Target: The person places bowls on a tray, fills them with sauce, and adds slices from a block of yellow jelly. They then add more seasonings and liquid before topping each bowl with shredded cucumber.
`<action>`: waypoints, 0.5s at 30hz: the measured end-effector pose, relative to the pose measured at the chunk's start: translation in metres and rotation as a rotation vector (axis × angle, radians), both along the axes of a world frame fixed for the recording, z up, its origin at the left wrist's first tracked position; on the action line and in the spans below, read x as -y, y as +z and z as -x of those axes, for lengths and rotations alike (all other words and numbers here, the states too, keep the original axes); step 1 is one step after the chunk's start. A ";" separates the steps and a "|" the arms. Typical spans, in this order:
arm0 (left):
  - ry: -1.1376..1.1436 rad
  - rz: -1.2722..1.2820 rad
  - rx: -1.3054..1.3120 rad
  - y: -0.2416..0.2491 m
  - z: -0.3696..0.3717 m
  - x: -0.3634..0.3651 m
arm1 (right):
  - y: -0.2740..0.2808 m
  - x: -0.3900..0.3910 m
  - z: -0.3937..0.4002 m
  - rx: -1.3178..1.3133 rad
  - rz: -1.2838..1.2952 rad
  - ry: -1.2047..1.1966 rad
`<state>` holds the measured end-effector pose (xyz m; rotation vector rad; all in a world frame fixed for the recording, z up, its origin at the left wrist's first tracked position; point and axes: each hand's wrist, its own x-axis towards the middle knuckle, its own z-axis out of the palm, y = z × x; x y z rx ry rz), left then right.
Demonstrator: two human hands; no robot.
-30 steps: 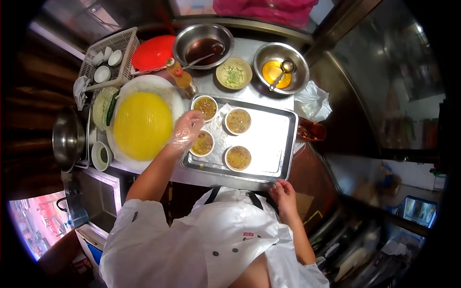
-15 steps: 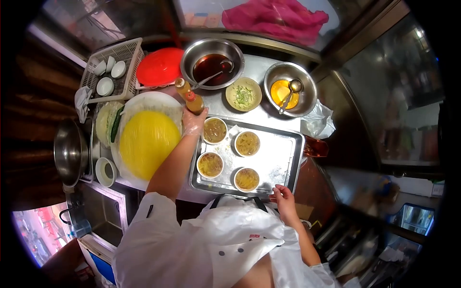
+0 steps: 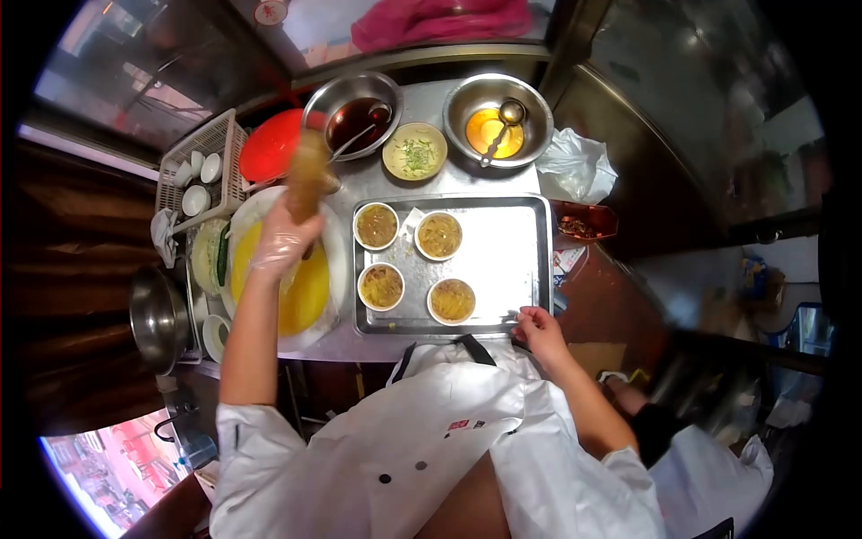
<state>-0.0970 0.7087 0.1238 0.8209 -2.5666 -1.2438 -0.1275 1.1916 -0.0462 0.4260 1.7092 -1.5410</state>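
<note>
My left hand (image 3: 289,235), in a clear plastic glove, is closed round a bottle (image 3: 308,175) of brown sauce, blurred by motion. It is over a big white dish (image 3: 338,269) of something yellow (image 3: 301,301). My right hand (image 3: 541,334) is at the front right corner of a metal tray (image 3: 503,269). Its thumb and fingers are drawn together, and anything between them is too small to make out. On the tray's left half stand several white cups, one of them the front right cup (image 3: 452,301), filled with a yellow-brown food.
Behind the tray are a steel bowl of dark red liquid (image 3: 355,117), a bowl of chopped greens (image 3: 415,151) and a steel bowl with orange liquid and a ladle (image 3: 498,126). A basket of small white cups (image 3: 199,171) and a red lid (image 3: 269,148) stand at the left.
My left hand has lifted the bottle and carried it left, from beside the tray to over the yellow dish. My right hand stays by the tray corner. The camera view has shifted.
</note>
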 end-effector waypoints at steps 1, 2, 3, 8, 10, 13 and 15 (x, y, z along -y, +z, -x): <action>-0.225 0.445 0.125 -0.008 0.003 0.000 | -0.001 -0.009 -0.002 -0.001 0.015 -0.003; -0.228 0.459 0.125 0.002 0.011 -0.014 | -0.002 -0.020 -0.004 -0.009 0.030 -0.028; -0.373 0.617 0.360 0.011 0.021 -0.034 | -0.003 -0.031 -0.006 -0.015 0.044 -0.054; -0.722 1.187 0.711 -0.010 0.073 -0.097 | -0.049 -0.107 -0.037 0.016 0.025 -0.125; -0.789 1.222 0.762 -0.014 0.087 -0.122 | -0.073 -0.143 -0.054 0.045 -0.021 -0.167; -0.866 1.265 0.879 -0.014 0.104 -0.146 | -0.115 -0.199 -0.086 0.099 -0.065 -0.265; -0.880 1.278 0.950 -0.013 0.107 -0.158 | -0.143 -0.237 -0.109 0.138 -0.137 -0.306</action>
